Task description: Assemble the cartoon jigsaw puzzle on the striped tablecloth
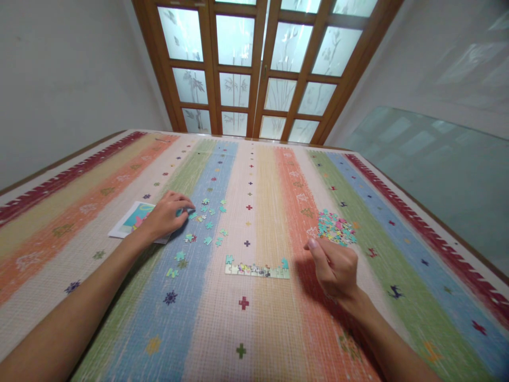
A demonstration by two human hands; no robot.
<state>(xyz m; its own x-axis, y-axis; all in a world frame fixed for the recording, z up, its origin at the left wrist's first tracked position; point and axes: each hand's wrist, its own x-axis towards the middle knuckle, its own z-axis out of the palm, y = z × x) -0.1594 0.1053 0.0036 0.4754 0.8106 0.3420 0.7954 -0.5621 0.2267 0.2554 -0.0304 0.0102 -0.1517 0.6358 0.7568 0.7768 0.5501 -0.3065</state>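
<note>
Your joined puzzle strip (257, 270) lies flat on the cloth-covered counter (278, 329), between your two hands. Judged light and stiff, it would likely part at the joints if lifted by one end; support its full length. The loose pieces (208, 241) on its left look thin; take opposite edges. Your left grip (170, 213) is half-curled beside them; whether it has a piece cannot be told. Your right grip (334, 267) is curled closed, no piece visible, near the mixed pile (336, 227).
</note>
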